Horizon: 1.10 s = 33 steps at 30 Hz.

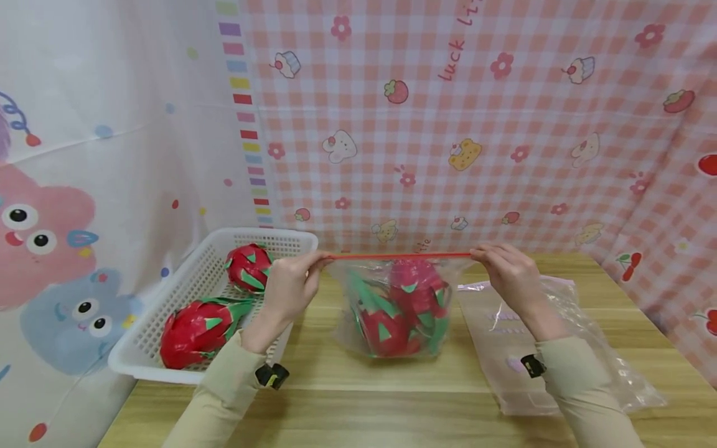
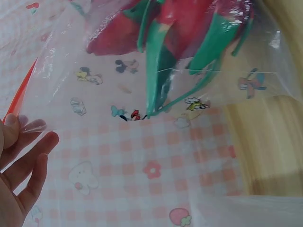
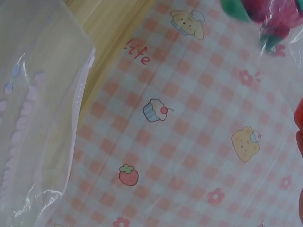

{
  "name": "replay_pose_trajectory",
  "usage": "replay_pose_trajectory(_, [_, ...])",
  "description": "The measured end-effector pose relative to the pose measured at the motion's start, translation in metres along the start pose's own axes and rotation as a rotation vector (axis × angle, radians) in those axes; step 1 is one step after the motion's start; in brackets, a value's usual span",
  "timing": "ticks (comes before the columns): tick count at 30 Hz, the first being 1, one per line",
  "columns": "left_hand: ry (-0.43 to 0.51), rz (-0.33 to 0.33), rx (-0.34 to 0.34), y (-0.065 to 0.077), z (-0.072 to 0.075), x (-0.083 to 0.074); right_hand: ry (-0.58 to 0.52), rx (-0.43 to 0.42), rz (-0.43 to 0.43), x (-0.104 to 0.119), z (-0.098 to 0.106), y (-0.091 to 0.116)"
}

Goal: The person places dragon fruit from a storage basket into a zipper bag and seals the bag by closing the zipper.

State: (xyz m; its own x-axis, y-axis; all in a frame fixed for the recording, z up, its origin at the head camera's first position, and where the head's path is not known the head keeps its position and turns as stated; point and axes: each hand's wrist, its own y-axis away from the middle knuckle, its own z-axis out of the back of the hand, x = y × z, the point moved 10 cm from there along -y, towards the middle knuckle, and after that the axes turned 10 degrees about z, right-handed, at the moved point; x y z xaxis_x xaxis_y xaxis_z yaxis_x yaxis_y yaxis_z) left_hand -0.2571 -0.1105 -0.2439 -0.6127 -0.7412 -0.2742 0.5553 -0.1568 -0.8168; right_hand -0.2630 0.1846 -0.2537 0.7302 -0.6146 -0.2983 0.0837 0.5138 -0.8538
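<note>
A clear plastic zip bag [image 1: 350,311] with a red strip [image 1: 400,256] along its top hangs between my two hands. Inside it are red dragon fruits [image 1: 417,292] with green scales, seen through the film. My left hand [image 1: 292,283] pinches the left end of the strip, and my right hand [image 1: 510,274] pinches the right end, so the top edge is stretched straight. The left wrist view shows my left hand [image 2: 23,165] at the bag's corner, small cartoon prints on the film. In the right wrist view only a sliver of my right fingers [image 3: 300,142] appears.
At left a white plastic basket [image 1: 140,348] holds two more dragon fruits [image 1: 198,330]. Flat transparent bags [image 1: 521,373] with a pale purple zip lie on the wooden table [image 1: 364,410] at right. A pink checked cloth [image 1: 448,124] hangs behind.
</note>
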Motion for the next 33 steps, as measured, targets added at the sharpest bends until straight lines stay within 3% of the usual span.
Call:
replay_pose_trajectory(5, [0.003,0.032,-0.020,-0.005,0.006,0.005,-0.024,0.057,-0.025,-0.006,-0.006,0.004])
replay_pose_trajectory(9, [0.001,0.107,-0.007,-0.009,0.003,0.012,-0.048,0.075,-0.049,-0.010,-0.014,0.003])
replay_pose_trajectory(16, [-0.010,0.294,0.074,-0.014,-0.010,0.027,-0.077,0.112,-0.128,-0.019,-0.033,0.004])
replay_pose_trajectory(24, [-0.061,0.413,0.197,-0.006,-0.030,0.035,-0.081,0.208,-0.173,-0.019,-0.047,0.014])
replay_pose_trajectory(29, [-0.078,0.428,0.274,0.004,-0.051,0.024,-0.048,0.267,-0.315,-0.034,-0.043,0.030])
replay_pose_trajectory(33, [-0.013,0.460,0.375,0.015,-0.081,0.004,-0.027,0.350,-0.487,-0.061,-0.030,0.057])
